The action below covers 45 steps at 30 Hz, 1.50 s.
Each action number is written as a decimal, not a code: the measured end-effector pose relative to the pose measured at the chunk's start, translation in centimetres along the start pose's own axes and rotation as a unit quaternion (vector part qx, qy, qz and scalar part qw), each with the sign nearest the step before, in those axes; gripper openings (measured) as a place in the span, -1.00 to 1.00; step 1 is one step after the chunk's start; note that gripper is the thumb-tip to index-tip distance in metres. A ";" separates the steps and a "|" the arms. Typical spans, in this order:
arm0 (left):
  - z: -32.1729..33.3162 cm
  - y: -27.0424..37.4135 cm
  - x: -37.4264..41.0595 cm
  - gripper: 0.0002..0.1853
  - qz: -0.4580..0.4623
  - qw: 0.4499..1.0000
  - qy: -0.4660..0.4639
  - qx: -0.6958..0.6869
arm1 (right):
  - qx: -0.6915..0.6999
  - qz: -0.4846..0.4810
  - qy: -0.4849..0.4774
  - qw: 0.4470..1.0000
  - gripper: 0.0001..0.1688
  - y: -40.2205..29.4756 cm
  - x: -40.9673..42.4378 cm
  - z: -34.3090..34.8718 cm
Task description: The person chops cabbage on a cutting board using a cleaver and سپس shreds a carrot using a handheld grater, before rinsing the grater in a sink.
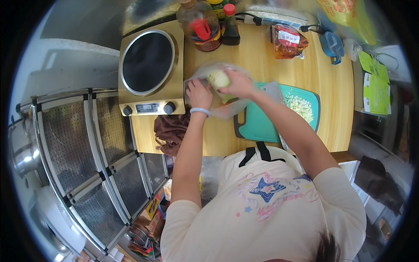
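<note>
My right hand [240, 83] grips a pale green, rounded vegetable [218, 79], possibly a piece of cabbage, at the mouth of a clear plastic bag [230, 109]. My left hand [199, 94], with a pale bangle on its wrist, holds the bag's left side. Something green and orange shows blurred through the plastic. To the right, a teal cutting board [262, 126] lies partly beneath my right forearm. Finely chopped pale green vegetable [300, 107] is heaped on its right part. A cleaver [272, 90] rests across the board, its middle hidden by my forearm.
An induction cooker [150, 62] stands at the left, a brown cloth [172, 131] below it. At the back are a large bottle [199, 29], a red-capped bottle [230, 28], a sauce pouch [288, 42] and a power strip [278, 20]. A blue cup [332, 46] sits far right.
</note>
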<state>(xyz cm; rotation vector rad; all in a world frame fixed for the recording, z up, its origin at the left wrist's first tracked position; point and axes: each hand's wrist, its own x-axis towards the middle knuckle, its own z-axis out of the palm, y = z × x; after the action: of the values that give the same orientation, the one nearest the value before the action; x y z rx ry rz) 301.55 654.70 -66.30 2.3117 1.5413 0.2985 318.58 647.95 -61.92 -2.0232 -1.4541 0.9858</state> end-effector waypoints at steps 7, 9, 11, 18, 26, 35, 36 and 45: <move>1.3 0.1 2.4 -0.55 -0.014 1.000 0.009 0.022 | -0.015 -0.092 0.141 0.986 -0.30 1.3 1.2 -1.7; 2.0 -1.0 3.2 -0.67 -0.030 0.998 0.011 -0.060 | -0.039 -0.106 0.174 0.978 -0.31 1.1 1.1 -2.7; 2.4 -1.7 3.6 -0.76 -0.068 0.984 -0.018 -0.163 | -0.069 -0.112 0.196 0.972 -0.31 1.5 1.0 -3.5; 2.6 -3.8 1.0 -0.75 -0.110 0.960 0.068 -0.250 | -0.133 -0.142 0.215 0.957 -0.36 1.3 -0.8 -1.2; -3.7 5.5 -5.0 -0.63 0.178 0.966 0.165 -0.091 | -0.009 -0.150 0.362 0.920 -0.55 1.5 -4.8 -3.0; 1.6 3.7 0.2 -0.47 -0.028 0.998 -0.050 -0.025 | -0.052 0.050 0.206 0.976 -0.60 9.2 -23.2 1.2; 1.6 3.9 0.4 -0.48 -0.027 0.998 -0.052 0.000 | -0.069 0.073 0.195 0.976 -0.55 10.0 -24.2 2.1; 0.5 1.0 2.1 -0.53 -0.011 0.989 -0.137 -0.051 | -0.066 0.136 0.221 0.964 -0.42 12.2 -25.1 5.7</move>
<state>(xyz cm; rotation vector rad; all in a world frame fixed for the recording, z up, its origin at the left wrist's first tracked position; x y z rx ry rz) 303.36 656.18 -66.38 2.1521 1.3809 0.0500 317.04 620.01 -67.10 -2.3911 -1.0463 0.4910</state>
